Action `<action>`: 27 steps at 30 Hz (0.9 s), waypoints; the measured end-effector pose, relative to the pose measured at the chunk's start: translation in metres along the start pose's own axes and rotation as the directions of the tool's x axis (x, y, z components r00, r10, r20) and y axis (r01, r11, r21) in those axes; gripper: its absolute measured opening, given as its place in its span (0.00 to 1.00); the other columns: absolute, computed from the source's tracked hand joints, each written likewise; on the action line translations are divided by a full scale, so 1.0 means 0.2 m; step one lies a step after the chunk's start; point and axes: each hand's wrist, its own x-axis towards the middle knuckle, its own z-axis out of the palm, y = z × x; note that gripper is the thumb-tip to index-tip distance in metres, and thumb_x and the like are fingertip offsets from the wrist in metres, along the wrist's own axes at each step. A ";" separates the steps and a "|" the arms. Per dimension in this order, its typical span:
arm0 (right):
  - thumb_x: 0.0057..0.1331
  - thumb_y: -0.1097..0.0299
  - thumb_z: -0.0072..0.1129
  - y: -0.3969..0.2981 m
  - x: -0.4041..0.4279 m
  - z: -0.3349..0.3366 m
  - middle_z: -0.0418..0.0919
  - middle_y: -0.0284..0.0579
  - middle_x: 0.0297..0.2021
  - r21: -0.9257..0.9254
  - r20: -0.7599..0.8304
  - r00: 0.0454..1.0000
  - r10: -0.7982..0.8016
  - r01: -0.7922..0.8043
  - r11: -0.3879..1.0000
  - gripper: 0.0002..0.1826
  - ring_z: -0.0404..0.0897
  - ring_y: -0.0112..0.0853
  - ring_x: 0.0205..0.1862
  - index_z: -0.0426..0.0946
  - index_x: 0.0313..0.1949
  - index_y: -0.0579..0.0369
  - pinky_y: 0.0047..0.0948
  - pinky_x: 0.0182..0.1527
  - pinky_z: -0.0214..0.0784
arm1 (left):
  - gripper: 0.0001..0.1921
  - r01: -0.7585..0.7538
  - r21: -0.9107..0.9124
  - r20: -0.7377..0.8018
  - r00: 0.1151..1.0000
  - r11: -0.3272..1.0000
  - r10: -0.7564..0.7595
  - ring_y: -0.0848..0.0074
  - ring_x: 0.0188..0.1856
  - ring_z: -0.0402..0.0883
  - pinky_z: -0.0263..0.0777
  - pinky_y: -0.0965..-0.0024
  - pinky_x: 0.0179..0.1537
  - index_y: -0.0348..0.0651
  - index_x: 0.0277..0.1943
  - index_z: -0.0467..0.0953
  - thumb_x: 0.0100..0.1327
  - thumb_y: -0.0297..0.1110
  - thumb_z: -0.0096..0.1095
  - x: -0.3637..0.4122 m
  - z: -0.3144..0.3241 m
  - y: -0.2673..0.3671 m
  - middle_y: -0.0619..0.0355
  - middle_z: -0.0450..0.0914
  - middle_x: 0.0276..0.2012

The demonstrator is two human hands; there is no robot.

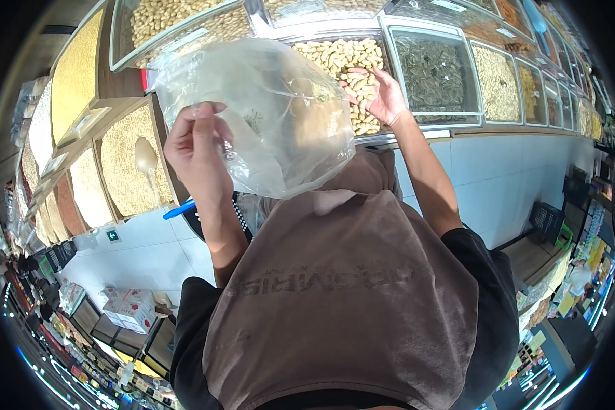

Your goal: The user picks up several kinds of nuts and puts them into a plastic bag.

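A clear plastic bag [271, 118] hangs from my left hand [200, 148], its rim pinched between thumb and fingers. My right hand [384, 97] is cupped palm up over a bin of unshelled peanuts [338, 54], with a heap of peanuts [360, 84] on the palm and fingers. The bag lies between the two hands and covers the left part of that bin, its right edge near my right fingertips. Whether anything lies inside the bag, I cannot tell for sure.
Right of the peanuts stands a clear-lidded bin of dark seeds [430, 72], then more lidded bins. On the left are open grain bins, one with a scoop [145, 156] lying on yellow grain [128, 133]. More peanuts [159, 18] fill a bin at the top left.
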 end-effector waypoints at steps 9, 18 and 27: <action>0.72 0.47 0.44 -0.18 -0.21 0.24 0.70 0.69 0.59 0.134 0.064 0.993 -0.098 0.089 0.987 0.34 0.74 0.51 0.59 0.63 0.64 0.68 0.46 0.57 0.73 | 0.10 0.108 -0.001 0.217 0.970 0.994 -0.105 0.88 0.16 0.65 0.56 0.82 0.17 0.34 0.37 0.79 0.71 0.31 0.56 -0.03 0.16 -0.07 0.63 0.74 0.19; 0.74 0.48 0.40 -0.17 -0.32 0.81 0.74 0.65 0.54 -0.201 0.332 0.938 0.105 -0.039 0.979 0.33 0.78 0.46 0.54 0.64 0.61 0.70 0.42 0.53 0.77 | 0.09 0.165 0.047 0.206 0.964 0.985 -0.171 0.87 0.19 0.68 0.57 0.81 0.17 0.36 0.38 0.80 0.71 0.31 0.55 -0.08 0.18 -0.09 0.61 0.77 0.23; 0.76 0.40 0.32 0.34 -0.13 1.08 0.73 0.33 0.26 -0.588 0.181 0.967 0.181 -0.041 0.808 0.28 0.75 0.23 0.28 0.70 0.37 0.53 0.22 0.30 0.62 | 0.09 0.128 -0.008 0.129 0.984 0.992 -0.126 0.89 0.16 0.66 0.57 0.83 0.16 0.35 0.36 0.79 0.70 0.31 0.59 -0.12 0.15 -0.03 0.66 0.74 0.19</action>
